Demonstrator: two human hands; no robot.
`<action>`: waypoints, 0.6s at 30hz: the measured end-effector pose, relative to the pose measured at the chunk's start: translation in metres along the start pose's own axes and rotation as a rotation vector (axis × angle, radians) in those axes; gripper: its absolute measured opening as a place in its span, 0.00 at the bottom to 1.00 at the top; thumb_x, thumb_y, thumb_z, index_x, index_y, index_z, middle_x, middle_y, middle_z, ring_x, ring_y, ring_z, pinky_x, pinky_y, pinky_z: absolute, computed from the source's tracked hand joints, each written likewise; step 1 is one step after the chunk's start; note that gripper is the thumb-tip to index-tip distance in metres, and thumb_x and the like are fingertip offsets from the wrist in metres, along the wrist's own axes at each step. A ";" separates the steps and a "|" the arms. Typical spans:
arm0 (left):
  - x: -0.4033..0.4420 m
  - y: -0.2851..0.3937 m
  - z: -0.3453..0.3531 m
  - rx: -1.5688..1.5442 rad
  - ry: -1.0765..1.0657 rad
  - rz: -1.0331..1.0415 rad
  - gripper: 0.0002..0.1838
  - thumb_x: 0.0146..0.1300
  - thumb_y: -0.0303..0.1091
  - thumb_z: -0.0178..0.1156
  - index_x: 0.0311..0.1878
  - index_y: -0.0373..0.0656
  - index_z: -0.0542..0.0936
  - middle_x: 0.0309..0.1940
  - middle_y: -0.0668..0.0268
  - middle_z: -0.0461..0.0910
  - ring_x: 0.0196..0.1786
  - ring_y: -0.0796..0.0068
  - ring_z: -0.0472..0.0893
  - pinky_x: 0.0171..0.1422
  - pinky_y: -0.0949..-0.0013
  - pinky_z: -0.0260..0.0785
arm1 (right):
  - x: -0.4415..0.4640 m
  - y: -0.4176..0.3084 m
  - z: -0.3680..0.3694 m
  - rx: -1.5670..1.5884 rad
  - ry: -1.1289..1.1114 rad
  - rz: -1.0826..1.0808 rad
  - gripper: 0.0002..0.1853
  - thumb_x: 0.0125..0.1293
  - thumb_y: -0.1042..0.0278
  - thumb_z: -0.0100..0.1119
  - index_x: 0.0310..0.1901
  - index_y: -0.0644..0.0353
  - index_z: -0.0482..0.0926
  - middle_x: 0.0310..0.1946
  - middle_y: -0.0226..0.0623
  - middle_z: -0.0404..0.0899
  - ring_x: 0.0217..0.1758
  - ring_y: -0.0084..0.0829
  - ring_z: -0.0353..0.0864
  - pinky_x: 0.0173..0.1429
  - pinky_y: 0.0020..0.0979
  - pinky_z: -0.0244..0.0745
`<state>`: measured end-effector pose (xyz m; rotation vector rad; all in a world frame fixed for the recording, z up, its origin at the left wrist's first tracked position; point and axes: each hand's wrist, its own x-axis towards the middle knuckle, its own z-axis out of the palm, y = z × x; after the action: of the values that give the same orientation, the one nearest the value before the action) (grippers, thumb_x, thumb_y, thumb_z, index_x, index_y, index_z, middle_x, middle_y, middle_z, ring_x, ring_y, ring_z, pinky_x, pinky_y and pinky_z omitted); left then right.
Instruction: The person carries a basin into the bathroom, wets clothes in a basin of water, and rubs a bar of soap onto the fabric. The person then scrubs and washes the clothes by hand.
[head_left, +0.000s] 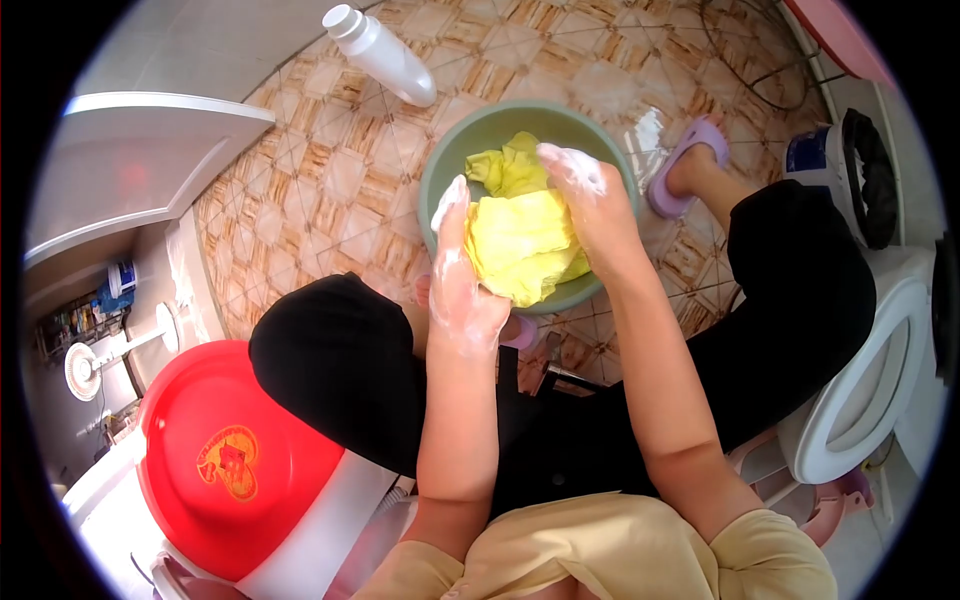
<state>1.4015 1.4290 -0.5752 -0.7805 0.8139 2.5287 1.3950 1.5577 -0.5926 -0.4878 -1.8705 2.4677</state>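
Observation:
A bright yellow cloth [520, 240] is bunched between my hands above a green basin [432, 180]. One end of the same yellow fabric, or a second piece, hangs into the basin behind it. My left hand [462, 275], streaked with white suds, is closed on the cloth's left side with its thumb at the near edge. Suds also coat the fingers of my right hand [592, 195], which grips the cloth on the right. The fingertips under the fabric are hidden.
A white bottle [385, 58] stands beyond the basin on the tiled floor [310, 190]. At the left is a red basin [190, 470]. A toilet [870, 370] and a bucket with a black liner [825, 155] are at the right. My slippered foot [690, 165] rests beside the basin.

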 end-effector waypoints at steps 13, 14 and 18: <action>-0.001 0.013 -0.003 0.093 0.110 0.208 0.17 0.66 0.36 0.52 0.55 0.41 0.69 0.47 0.61 0.75 0.51 0.65 0.77 0.54 0.61 0.73 | 0.001 0.003 -0.006 -0.028 -0.400 0.065 0.23 0.59 0.65 0.62 0.51 0.72 0.69 0.42 0.36 0.74 0.46 0.23 0.72 0.52 0.25 0.68; -0.002 0.012 0.000 0.074 0.106 0.210 0.17 0.66 0.33 0.53 0.55 0.39 0.69 0.48 0.60 0.74 0.51 0.67 0.77 0.54 0.63 0.72 | -0.001 0.003 -0.004 -0.028 -0.400 0.066 0.23 0.59 0.65 0.62 0.51 0.72 0.69 0.42 0.36 0.74 0.46 0.23 0.72 0.52 0.25 0.68; 0.005 0.007 -0.008 0.106 0.076 0.232 0.16 0.66 0.33 0.53 0.54 0.38 0.70 0.47 0.60 0.74 0.50 0.68 0.77 0.54 0.63 0.73 | -0.001 0.003 -0.001 0.137 -0.302 0.099 0.17 0.60 0.66 0.61 0.45 0.68 0.71 0.36 0.30 0.73 0.41 0.17 0.70 0.46 0.22 0.67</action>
<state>1.3973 1.4192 -0.5808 -0.7920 1.1130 2.6418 1.3963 1.5574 -0.5958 -0.2174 -1.7879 2.8489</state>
